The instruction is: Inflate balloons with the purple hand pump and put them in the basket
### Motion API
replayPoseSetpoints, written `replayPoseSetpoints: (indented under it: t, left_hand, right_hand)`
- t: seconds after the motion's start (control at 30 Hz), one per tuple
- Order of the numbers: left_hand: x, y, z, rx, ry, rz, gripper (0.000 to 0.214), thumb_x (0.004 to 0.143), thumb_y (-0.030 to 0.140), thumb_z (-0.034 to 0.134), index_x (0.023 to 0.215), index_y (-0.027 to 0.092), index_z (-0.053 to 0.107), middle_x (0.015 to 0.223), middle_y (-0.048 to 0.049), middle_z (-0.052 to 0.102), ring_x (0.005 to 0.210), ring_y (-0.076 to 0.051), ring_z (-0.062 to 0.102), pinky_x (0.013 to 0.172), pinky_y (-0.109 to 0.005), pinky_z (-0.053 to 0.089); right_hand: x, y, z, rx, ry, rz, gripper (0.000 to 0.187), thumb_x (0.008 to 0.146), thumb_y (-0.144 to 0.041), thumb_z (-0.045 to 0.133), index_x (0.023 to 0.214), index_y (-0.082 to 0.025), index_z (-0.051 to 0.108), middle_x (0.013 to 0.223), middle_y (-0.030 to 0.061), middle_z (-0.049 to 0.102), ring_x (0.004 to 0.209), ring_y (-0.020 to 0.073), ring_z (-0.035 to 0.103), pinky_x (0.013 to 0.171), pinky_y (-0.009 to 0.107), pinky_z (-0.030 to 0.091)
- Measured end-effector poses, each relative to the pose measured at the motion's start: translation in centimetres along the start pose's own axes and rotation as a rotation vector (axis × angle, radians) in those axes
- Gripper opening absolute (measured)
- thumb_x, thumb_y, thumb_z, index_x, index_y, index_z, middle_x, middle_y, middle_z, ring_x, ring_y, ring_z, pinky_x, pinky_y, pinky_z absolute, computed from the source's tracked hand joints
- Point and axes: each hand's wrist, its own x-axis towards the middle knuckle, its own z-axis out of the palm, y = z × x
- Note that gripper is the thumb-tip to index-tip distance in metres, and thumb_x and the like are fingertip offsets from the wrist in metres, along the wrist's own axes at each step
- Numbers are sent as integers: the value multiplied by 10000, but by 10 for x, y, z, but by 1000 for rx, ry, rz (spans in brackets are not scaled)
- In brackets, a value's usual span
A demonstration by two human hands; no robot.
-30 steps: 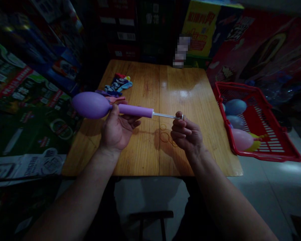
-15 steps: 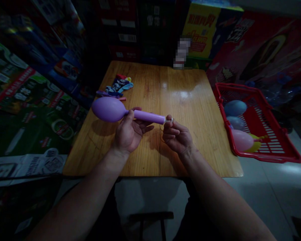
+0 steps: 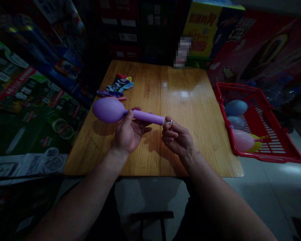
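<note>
A purple hand pump (image 3: 148, 117) lies level above the wooden table (image 3: 185, 110), with a partly blown purple balloon (image 3: 108, 109) on its left tip. My left hand (image 3: 127, 132) cradles the pump from below, thumb at the balloon's neck. My right hand (image 3: 176, 137) is closed on the white ring handle (image 3: 169, 123), which sits pushed in against the pump barrel.
A heap of flat balloons (image 3: 117, 87) lies at the table's far left. A red basket (image 3: 283, 144) with several blown-up balloons stands right of the table. Printed boxes line the left side and the back. A stool (image 3: 150, 216) shows below.
My right hand has pushed the handle in, so the white rod no longer shows. Pump and balloon shifted right and a little lower. Little changed in the last half second.
</note>
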Motion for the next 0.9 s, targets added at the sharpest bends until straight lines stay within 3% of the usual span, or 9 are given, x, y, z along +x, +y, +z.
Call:
replayPoseSetpoints:
  t: [0.17,0.3,0.47,0.57,0.67,0.9]
  left_hand:
    - [2,0,2,-1,-23,-6,323,1035,509,579,1219,245,610,1167,-134,787,1050,-300,777,783,-402,646]
    - [5,3,-2,-15,52,-12,335,1030,511,590,1202,230,649,1043,-100,800,925,-268,797,737,-353,639]
    - [10,21,-10,0,100,78,368,1092,489,462,1259,219,650,1037,-112,809,875,-229,794,689,-298,627]
    - [8,21,-10,-7,88,89,380,1086,515,467,1252,219,639,1085,-134,806,902,-238,792,685,-299,621]
    - [4,11,-7,5,66,10,353,1065,521,513,1226,230,628,1091,-135,804,917,-250,790,699,-317,619]
    - [2,3,-1,19,25,-1,336,1050,518,544,1223,242,624,1138,-132,795,990,-267,784,743,-344,626]
  right_hand:
    - [6,0,-7,62,-48,-30,160,1042,-141,518,1007,-201,662,749,-63,660,438,16,348,470,110,388]
    - [2,-9,-7,5,-73,-14,209,1057,-147,472,982,-196,661,701,-62,630,430,26,327,458,123,374]
    - [-6,-26,-7,-55,-105,-85,227,1062,-157,453,990,-217,660,679,-78,588,426,33,271,456,132,330]
    - [-6,-18,-5,-50,-117,-81,196,1044,-154,478,988,-214,657,678,-78,596,424,36,257,451,137,322]
    - [-2,-3,-2,-56,-133,-12,127,1010,-149,536,979,-199,649,685,-64,624,434,38,280,455,140,340]
    - [4,1,0,3,12,-4,203,1065,-176,459,997,-209,647,722,-51,632,460,43,341,471,135,377]
